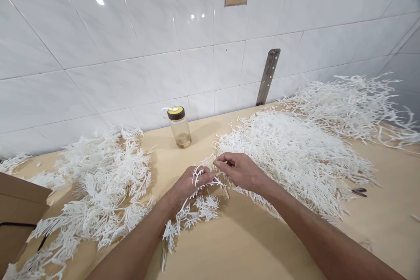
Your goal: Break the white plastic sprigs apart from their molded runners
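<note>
My left hand (193, 181) is closed around a white branching plastic sprig (219, 182), whose forked twigs stick out past the fingers. More of the sprig hangs below, with fringed tufts (206, 208) resting low over the table. Just to the right, my right hand (239, 168) is pinched closed, fingertips close to the sprig's upper twigs. Whatever lies between those fingertips is too small to make out. Beside and beyond the right hand spreads a thick heap of thin white pieces (288, 153). Left of my left hand lies a pile of fringed white sprigs (101, 183).
A clear bottle (181, 133) with a dark and yellow lid stands behind my hands. Bare branching white stems (354, 100) are piled at the back right. Small dark snips (359, 192) lie right of the heap. A metal bracket (268, 76) leans against the tiled wall; a cardboard box (19, 214) is at left.
</note>
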### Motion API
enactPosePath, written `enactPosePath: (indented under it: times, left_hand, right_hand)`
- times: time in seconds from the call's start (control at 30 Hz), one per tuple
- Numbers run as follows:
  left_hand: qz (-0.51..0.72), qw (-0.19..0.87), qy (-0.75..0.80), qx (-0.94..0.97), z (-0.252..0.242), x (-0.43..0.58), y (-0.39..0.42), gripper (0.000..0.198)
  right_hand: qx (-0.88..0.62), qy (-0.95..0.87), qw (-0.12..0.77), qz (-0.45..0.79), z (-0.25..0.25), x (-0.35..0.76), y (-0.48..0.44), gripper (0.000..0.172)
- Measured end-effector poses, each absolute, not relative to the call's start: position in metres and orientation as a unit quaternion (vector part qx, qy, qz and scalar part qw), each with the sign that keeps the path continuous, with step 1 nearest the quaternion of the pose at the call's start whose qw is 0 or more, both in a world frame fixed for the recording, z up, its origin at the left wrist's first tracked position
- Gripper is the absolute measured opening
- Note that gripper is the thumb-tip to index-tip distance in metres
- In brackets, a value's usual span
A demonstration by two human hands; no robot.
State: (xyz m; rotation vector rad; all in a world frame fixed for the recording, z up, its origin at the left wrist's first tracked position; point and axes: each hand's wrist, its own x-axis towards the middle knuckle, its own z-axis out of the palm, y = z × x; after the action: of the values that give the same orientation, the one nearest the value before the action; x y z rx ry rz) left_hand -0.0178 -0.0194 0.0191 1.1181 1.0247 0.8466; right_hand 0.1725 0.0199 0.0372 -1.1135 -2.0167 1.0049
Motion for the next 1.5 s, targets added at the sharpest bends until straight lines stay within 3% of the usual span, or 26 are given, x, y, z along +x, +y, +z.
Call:
enactPosePath:
  times: [0.3, 0.53, 0.73, 0.9, 1.0, 1.1, 1.17, 1.37, 1.5]
  left_hand:
    - [0.343, 0.622, 0.451, 0.54, 0.027, -0.014, -0.024, 0.042]
    - [0.343, 0.619, 0.453, 0.542, 0.026, -0.015, -0.024, 0.038]
    - [0.362, 0.585, 0.478, 0.546, 0.03, -0.015, -0.02, 0.032]
    - [0.376, 0.605, 0.45, 0.538, 0.033, -0.012, -0.027, 0.036]
    - [0.422, 0.59, 0.466, 0.507, 0.031, -0.012, -0.028, 0.031]
    - [0.461, 0.613, 0.471, 0.436, 0.025, -0.01, -0.024, 0.043]
    - [0.481, 0.632, 0.459, 0.398, 0.021, -0.01, -0.019, 0.049]
    - [0.528, 0.643, 0.418, 0.365, 0.008, -0.013, -0.01, 0.041]
    - [0.546, 0.654, 0.397, 0.343, 0.004, -0.015, -0.008, 0.049]
  right_hand:
    - [-0.417, -0.751, 0.258, 0.443, 0.034, 0.169, 0.015, 0.024]
    - [-0.426, -0.789, 0.263, 0.356, 0.035, 0.168, 0.011, 0.018]
    - [-0.454, -0.817, 0.292, 0.203, 0.025, 0.153, 0.007, 0.014]
    - [-0.539, -0.728, 0.329, 0.265, 0.026, 0.166, 0.022, 0.015]
    - [-0.547, -0.702, 0.384, 0.246, 0.029, 0.177, 0.031, 0.013]
    - [-0.546, -0.707, 0.397, 0.209, 0.03, 0.181, 0.033, 0.011]
    - [-0.538, -0.725, 0.382, 0.198, 0.03, 0.181, 0.032, 0.01]
    - [-0.489, -0.796, 0.276, 0.227, 0.031, 0.183, 0.028, 0.015]
    - [-0.49, -0.796, 0.293, 0.2, 0.034, 0.183, 0.028, 0.016]
